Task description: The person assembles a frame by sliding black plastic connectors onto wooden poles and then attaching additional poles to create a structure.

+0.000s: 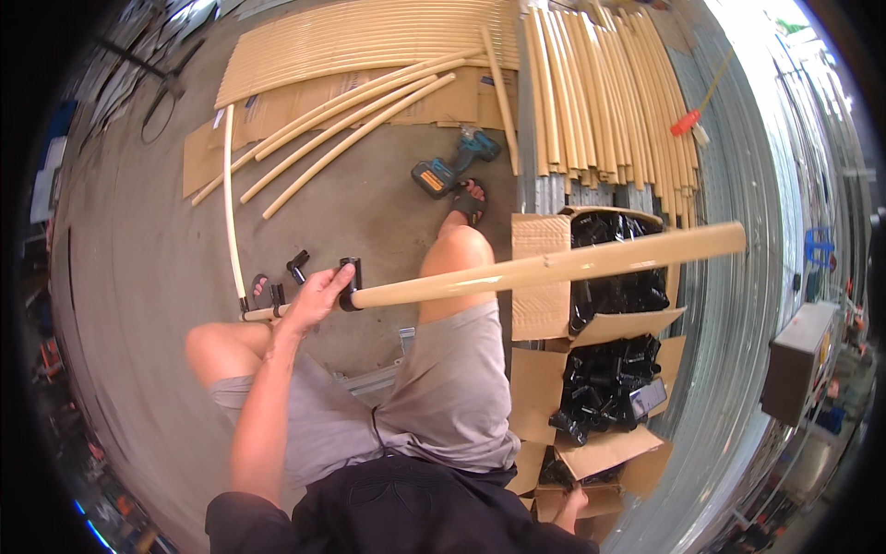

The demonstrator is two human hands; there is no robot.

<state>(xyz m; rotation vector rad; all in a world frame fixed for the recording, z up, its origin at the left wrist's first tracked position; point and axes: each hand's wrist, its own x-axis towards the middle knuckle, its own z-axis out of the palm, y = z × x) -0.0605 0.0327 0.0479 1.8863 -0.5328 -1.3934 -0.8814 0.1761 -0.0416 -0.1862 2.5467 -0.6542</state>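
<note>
My left hand [318,297] is closed round a long beige pipe [554,268], its thumb against a black joint [351,283] fitted on the pipe. The pipe slants across my lap, its right end raised over the boxes. Toward its left end sits a second black joint [277,300]; at that end another beige pipe [231,203] runs away from me along the floor. My right hand [574,503] reaches to a cardboard box [586,535] at the lower right, beside its flap; its fingers are mostly hidden. A loose black joint [297,267] lies on the floor beyond my left hand.
An open carton [544,388] holds black joints; a carton beyond it has a black plastic lining [616,268]. A teal-and-black cordless drill [452,168] lies by my right foot. Beige pipes [600,102] are stacked at the back right, more [369,46] on cardboard at the back.
</note>
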